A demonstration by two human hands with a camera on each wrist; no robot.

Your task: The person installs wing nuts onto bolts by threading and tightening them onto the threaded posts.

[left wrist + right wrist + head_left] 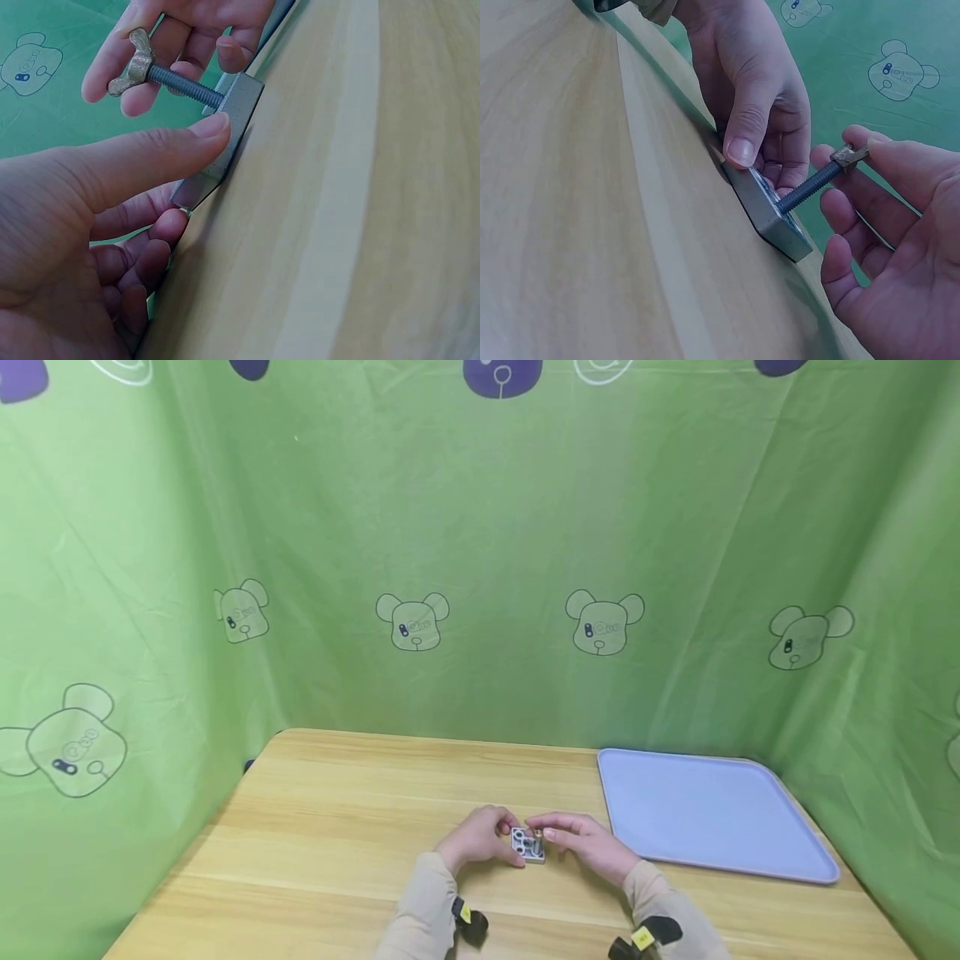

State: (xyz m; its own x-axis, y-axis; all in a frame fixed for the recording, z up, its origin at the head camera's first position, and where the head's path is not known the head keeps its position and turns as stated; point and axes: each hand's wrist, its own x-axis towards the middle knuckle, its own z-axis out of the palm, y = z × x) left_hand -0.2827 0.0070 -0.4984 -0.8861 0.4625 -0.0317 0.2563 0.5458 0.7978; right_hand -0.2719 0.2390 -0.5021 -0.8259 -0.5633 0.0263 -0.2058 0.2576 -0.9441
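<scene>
A small square metal block (531,857) with several round holes in its top face lies on the wooden table. My left hand (477,838) grips it from the left, thumb on the near edge and fingers on the far edge. A threaded bolt (187,87) stands up out of the block near its right side. On the bolt's upper end sits a brass-coloured wing nut (138,66). My right hand (900,240) pinches the wing nut between thumb and index finger, the other fingers loosely spread beside the bolt.
A pale blue tray (697,810) lies on the right of the table (337,827). Green curtains (510,527) with bear-head prints surround the table at the back and sides. Black cameras (472,927) are strapped to both sleeved wrists.
</scene>
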